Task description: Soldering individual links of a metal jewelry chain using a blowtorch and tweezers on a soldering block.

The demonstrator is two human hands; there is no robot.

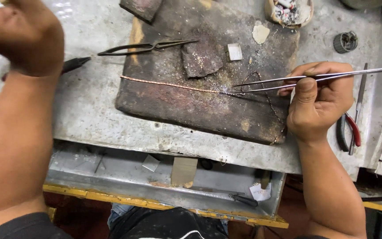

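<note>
— Right hand [317, 104]?
— Closed around long steel tweezers [310, 79], thumb on top, fingers [328, 71] curled beneath. Tweezer arms nearly together, tips down at the end of a thin copper-coloured twisted wire [169, 84].

— Where the wire?
— Stretched out flat from the tweezer tips, away from the right fingers toward the left arm, across a scorched dark soldering block [191, 110]. Whether actually pinched between the tips: cannot tell, too fine to see.

— Anything else by those tips?
— A thin dark chain [273, 108], looping just below them and trailing down over the block's edge, close under the right thumb. A broken charcoal slab [202, 57] and a small white square piece [234, 52] just beyond the tips, farther up the block.

— Left hand [21, 33]?
— Raised at the top corner, close to the camera, well apart from the wire. Fingers bunched inward; holding anything or not, cannot tell. A black-tipped tool [74, 64] poking out just past the wrist.

— Around the rest?
— Black tweezers [144, 48] lying on the block's far edge. Red-handled pliers [349, 132] on the grey bench [85, 115] behind the right knuckles. Open metal drawer [124, 170] below both forearms, scraps inside.
</note>
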